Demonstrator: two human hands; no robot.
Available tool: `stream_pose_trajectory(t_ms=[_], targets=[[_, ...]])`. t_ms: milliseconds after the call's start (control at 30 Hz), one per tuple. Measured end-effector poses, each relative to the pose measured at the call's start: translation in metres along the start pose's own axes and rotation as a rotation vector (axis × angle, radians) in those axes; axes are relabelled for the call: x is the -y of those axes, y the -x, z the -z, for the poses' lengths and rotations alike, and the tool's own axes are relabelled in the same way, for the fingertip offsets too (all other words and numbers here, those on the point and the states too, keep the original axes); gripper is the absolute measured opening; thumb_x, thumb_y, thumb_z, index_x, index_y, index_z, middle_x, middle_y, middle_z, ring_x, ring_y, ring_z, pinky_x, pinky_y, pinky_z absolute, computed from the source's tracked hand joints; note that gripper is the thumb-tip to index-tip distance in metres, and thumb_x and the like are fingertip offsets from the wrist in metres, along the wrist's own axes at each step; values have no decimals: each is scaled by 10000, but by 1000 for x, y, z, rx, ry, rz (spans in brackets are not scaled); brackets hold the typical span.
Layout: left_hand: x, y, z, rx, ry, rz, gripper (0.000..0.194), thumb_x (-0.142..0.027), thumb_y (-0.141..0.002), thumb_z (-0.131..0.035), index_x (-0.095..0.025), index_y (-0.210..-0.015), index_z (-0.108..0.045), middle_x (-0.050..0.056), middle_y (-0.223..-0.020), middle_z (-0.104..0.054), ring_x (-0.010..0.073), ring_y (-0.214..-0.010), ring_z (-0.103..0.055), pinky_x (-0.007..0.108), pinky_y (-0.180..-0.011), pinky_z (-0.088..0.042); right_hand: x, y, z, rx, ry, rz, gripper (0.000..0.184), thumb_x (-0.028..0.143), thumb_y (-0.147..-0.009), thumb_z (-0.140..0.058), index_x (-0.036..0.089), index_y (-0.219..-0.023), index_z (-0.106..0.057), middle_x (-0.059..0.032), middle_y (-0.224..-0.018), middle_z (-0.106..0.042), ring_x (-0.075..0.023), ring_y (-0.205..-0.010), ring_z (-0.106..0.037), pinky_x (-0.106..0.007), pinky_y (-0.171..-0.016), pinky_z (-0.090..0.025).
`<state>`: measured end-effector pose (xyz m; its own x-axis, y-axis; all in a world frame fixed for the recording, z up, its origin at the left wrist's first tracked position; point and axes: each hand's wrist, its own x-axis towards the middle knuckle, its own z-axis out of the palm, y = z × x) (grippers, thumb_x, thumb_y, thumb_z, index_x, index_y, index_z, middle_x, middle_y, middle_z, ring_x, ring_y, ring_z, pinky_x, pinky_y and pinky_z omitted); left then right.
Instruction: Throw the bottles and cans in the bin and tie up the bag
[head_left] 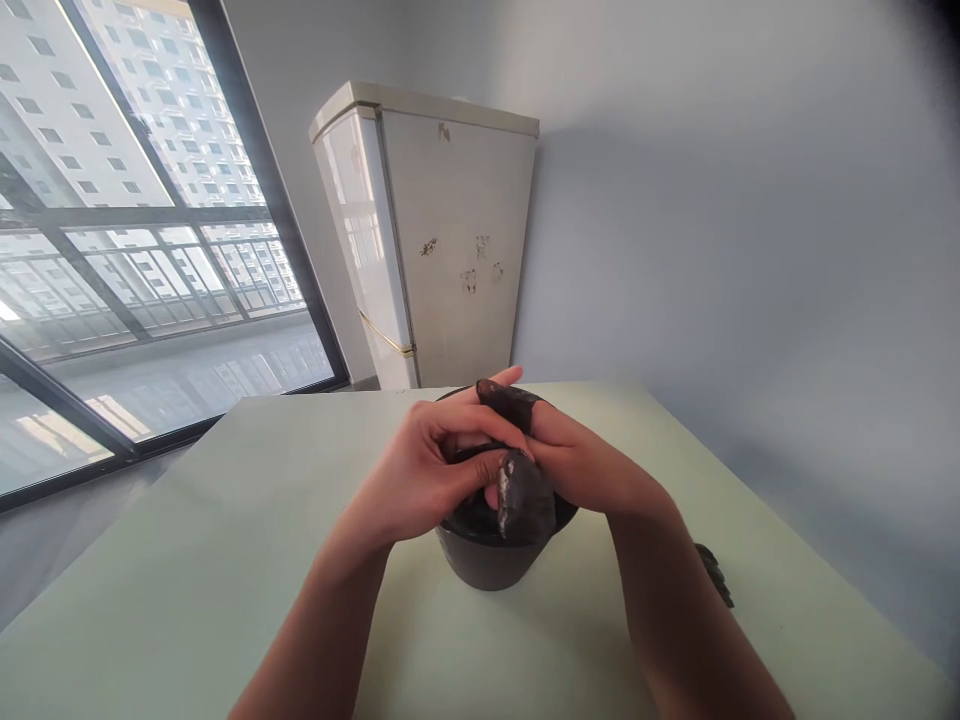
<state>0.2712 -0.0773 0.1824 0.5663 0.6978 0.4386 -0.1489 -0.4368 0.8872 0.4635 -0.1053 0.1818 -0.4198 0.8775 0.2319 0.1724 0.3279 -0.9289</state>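
Observation:
A dark grey bucket-like container (491, 567) stands on the table, right under both hands. Over its opening, my left hand (420, 465) is closed, its thumb pressed to a dark, wet-looking lump (529, 505) with a pale patch on one edge. My right hand (581, 455) meets it from the other side, fingers curled and partly hidden behind the left fingers. A second dark piece (506, 402) shows at the far side of the right hand, near its thumb. Whether the two dark pieces are one thing cannot be made out. The container's inside is mostly covered.
The pale green table (300, 500) spreads out around the container. A small dark, ridged thing (714, 575) lies beyond my right forearm, partly hidden. A white fridge (457, 240) stands past the far edge, with a wall at right and a window (135, 220) at left.

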Motion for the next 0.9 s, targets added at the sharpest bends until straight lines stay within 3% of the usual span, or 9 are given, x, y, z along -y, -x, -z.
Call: stream_pose_trajectory(t_ms=[100,233,300,433,533,633,733,900], targets=[[-2,1,-3,-28,-8,82,171,-360,-845,-847,-195,-824,-806,109,-770,-765,298,-804,-774,354,-623,-601,2,1,-2,84,132,35,155,204,-951,-609,225,-847,-722,-41,-982,-716,-214,-954,-669,-351,-857,-572],[4,0,-4,-192,-22,79,230,-409,-877,-816,-186,-933,-825,55,-706,-744,141,-470,-596,280,-460,-494,3,2,-5,27,271,71,173,139,-934,-592,235,-848,-708,-34,-1044,-721,-217,-1028,-672,-363,-919,-566],[9,-2,-4,-319,-60,48,202,-375,-879,-816,-186,-947,-833,39,-705,-742,114,-458,-562,264,-463,-484,3,2,-6,-39,237,71,106,175,-951,-619,246,-987,-689,-29,-1071,-723,-216,-1028,-681,-363,-919,-564],[14,-3,-4,-455,-182,68,112,-290,-856,-823,-206,-927,-839,12,-661,-720,144,-531,-640,261,-522,-523,2,4,-4,-119,43,15,407,323,-965,-712,301,-1312,-500,21,-919,-704,-162,-721,-664,-310,-704,-562],[12,-2,-5,-428,-210,84,110,-283,-836,-839,-204,-911,-833,18,-697,-735,155,-556,-663,266,-534,-541,0,4,-3,-171,-34,-28,263,467,-1017,-645,278,-1153,-522,57,-709,-615,-123,-509,-541,-267,-537,-482],[5,-1,-6,-373,-198,67,162,-289,-813,-870,-205,-946,-830,23,-727,-742,164,-594,-683,276,-577,-570,-2,2,-3,-252,-94,-48,311,554,-1050,-552,254,-971,-529,52,-621,-540,-115,-452,-475,-242,-434,-382],[-2,0,-7,-310,-220,2,229,-266,-797,-886,-231,-1019,-842,40,-832,-773,192,-699,-708,306,-658,-592,-4,-1,-2,-296,-175,-91,335,574,-1030,-580,251,-955,-538,48,-663,-512,-101,-464,-447,-223,-405,-321],[1,2,-7,-319,-455,-153,118,-226,-881,-800,-297,-947,-867,22,-832,-763,185,-732,-663,313,-697,-525,-5,-1,-2,-306,-241,-101,300,523,-995,-659,268,-1065,-519,63,-711,-494,-98,-540,-458,-207,-466,-337]])
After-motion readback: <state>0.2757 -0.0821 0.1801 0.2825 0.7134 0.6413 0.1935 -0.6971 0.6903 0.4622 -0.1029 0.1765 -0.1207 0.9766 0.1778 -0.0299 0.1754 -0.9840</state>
